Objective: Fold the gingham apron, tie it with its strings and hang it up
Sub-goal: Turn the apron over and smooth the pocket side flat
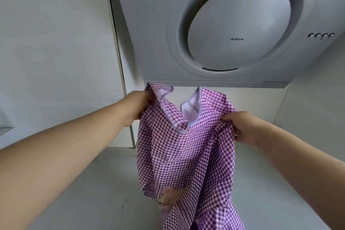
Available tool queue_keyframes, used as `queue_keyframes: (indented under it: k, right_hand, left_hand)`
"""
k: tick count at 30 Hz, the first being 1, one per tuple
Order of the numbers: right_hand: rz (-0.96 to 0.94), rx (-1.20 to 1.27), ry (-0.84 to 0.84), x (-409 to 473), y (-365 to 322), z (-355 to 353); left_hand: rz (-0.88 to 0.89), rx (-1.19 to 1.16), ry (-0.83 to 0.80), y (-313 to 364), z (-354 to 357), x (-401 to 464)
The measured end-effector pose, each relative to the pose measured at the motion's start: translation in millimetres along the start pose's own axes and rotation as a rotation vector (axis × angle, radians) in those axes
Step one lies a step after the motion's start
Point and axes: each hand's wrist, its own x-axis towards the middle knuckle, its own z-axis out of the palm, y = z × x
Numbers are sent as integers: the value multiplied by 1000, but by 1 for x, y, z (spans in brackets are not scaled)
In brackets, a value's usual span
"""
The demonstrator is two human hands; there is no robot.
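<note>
Both arms stretched forward and raised, holding the gingham apron (179,155) up in front of the range hood (214,24). Left hand (139,106) curled round the top left edge of the cloth, fingers buried in the fold. Right hand (240,127) pinching the right edge, thumb on top, fingers bunched in the fabric. Apron hanging loosely between the hands, neckline with striped trim sagging in the middle (pale inner side showing). Lower part draped down toward the grey bench (104,183), bottom cut off by the frame edge. Small pinkish patterned patch (167,199) peeking through a gap low in the cloth, too unclear to identify. Strings not distinguishable. White cabinet (56,43) at left.
</note>
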Motion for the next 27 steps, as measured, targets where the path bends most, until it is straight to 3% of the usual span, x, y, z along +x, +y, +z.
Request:
queue_keyframes:
  k: [5,10,17,21,24,27]
  right_hand:
    - [40,47,109,17,20,-18]
    - [14,-30,93,28,30,-2]
    - [-170,-263,-254,8,16,50]
    - [-293,-347,-467,-12,10,71]
    - [-314,-303,-527,-17,13,75]
    - [-330,-279,-484,-18,20,76]
  left_hand:
    - [-112,-65,97,-25,-33,25]
    - [-45,192,-3,-43,-37,33]
    - [262,724,-296,-38,10,10]
    - [422,847,-546,-37,34,4]
    - [517,806,-481,-37,39,3]
    - [475,802,-454,-39,36,4]
